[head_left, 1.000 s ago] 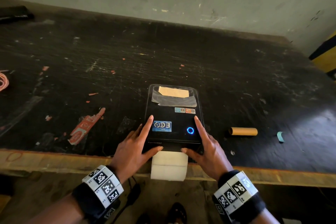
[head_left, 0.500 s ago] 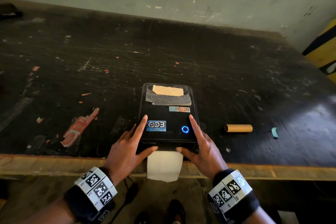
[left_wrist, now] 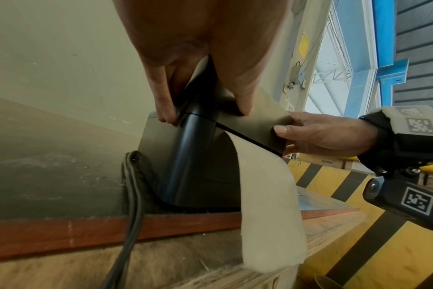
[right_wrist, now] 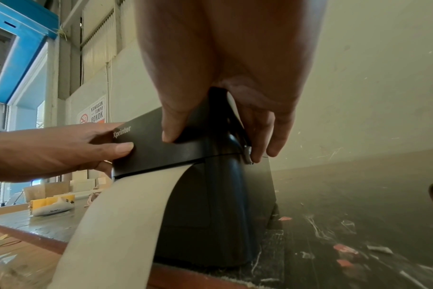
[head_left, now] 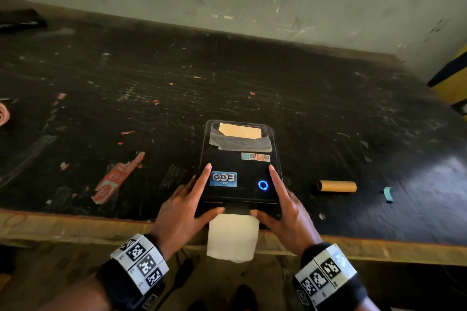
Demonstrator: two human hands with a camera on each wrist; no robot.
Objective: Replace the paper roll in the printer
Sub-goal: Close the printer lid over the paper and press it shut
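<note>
The black printer [head_left: 240,166] stands at the table's front edge, lid down, a blue ring light lit on top. A white paper strip [head_left: 232,237] hangs from its front slot over the edge. My left hand [head_left: 202,192] lies on the lid's left front corner, index finger straight on top, thumb on the front lip. My right hand [head_left: 275,194] mirrors it on the right corner. In the wrist views the other fingers [left_wrist: 163,105] [right_wrist: 272,136] reach down the printer's sides. An empty cardboard core [head_left: 336,186] lies to the right.
The dark scuffed table [head_left: 126,83] runs back to a wall. A blue tape scrap [head_left: 388,194] lies right of the core, a red label [head_left: 113,182] left of the printer. A black cable [left_wrist: 134,195] drops from the printer's left side over the wooden edge.
Both hands stay in the same places on the printer lid. Only the head view has shifted slightly.
</note>
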